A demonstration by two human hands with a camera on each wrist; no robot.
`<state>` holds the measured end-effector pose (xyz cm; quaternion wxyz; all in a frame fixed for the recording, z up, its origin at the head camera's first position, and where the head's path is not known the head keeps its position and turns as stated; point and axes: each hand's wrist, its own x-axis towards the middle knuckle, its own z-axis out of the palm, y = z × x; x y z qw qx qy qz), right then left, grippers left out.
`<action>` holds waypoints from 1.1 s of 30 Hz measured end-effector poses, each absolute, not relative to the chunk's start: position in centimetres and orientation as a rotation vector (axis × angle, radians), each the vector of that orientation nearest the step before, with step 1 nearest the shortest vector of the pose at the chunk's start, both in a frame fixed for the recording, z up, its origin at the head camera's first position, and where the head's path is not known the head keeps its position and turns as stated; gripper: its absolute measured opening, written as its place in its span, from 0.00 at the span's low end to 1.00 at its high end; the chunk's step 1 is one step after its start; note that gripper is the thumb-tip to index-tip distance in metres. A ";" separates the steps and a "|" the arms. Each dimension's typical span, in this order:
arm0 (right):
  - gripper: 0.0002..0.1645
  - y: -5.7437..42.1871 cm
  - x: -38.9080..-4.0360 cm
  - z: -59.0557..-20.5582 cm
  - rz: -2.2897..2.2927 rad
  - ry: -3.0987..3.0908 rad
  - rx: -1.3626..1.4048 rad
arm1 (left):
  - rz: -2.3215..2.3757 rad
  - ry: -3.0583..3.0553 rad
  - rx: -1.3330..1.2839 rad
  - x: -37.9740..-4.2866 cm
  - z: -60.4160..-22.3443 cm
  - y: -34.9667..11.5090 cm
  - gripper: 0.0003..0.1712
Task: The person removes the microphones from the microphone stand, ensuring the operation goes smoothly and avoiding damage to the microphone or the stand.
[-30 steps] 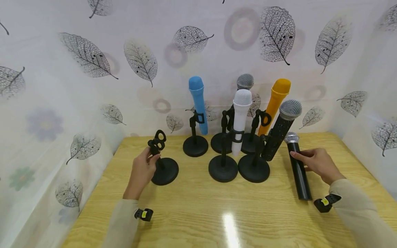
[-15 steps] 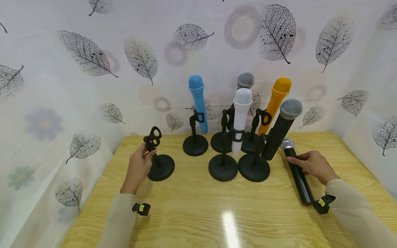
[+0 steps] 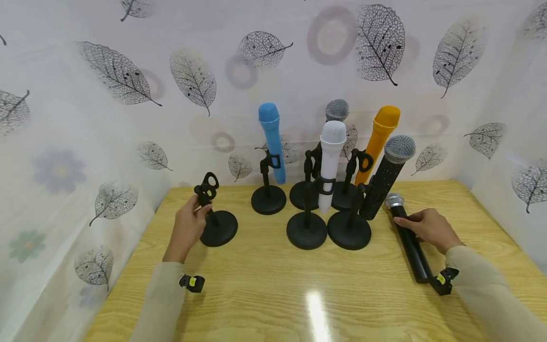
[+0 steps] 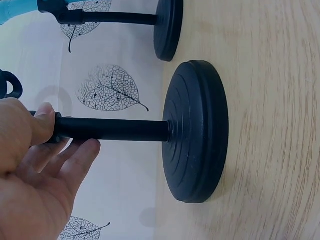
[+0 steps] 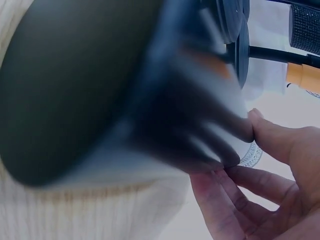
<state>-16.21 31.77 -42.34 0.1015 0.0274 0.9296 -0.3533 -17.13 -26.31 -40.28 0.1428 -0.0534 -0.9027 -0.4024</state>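
Observation:
My left hand (image 3: 186, 227) pinches the upper pole of a black microphone stand (image 3: 219, 228) whose double-ring clip holds nothing. In the left wrist view, thumb and fingers wrap the pole above the round base (image 4: 195, 132). At the right, my right hand (image 3: 431, 229) grips a black microphone (image 3: 410, 247) with a silver mesh head, tilted with its head toward the back. The right wrist view shows this microphone's dark end (image 5: 75, 90) up close, with thumb and fingers around the body. Whether it touches the table is hard to tell.
Between the hands, several stands hold microphones: blue (image 3: 271, 142), white (image 3: 331, 166), orange (image 3: 380, 142), speckled black (image 3: 384, 185) and a grey-headed one (image 3: 337, 110) behind the white. A leaf-patterned cloth (image 3: 239, 118) backs the wooden table (image 3: 265, 285).
My left hand and the stand have shifted slightly left and back. The black microphone in my right hand has tilted further, its head moving left and nearer; lately both hands barely move.

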 end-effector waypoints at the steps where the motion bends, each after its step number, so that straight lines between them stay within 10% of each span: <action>1: 0.43 31.7 -16.2 -42.4 -1.040 2.746 0.081 | -1.162 -2.610 -0.150 -17.1 -40.3 -26.4 0.14; 21: 0.45 31.8 -16.2 -42.4 -1.036 2.726 0.060 | -1.205 -2.623 0.019 -16.1 -40.8 -26.3 0.28; 33: 0.48 32.9 -15.4 -40.2 -1.057 2.786 0.081 | -0.933 -2.600 0.064 -13.1 -42.1 -25.4 0.12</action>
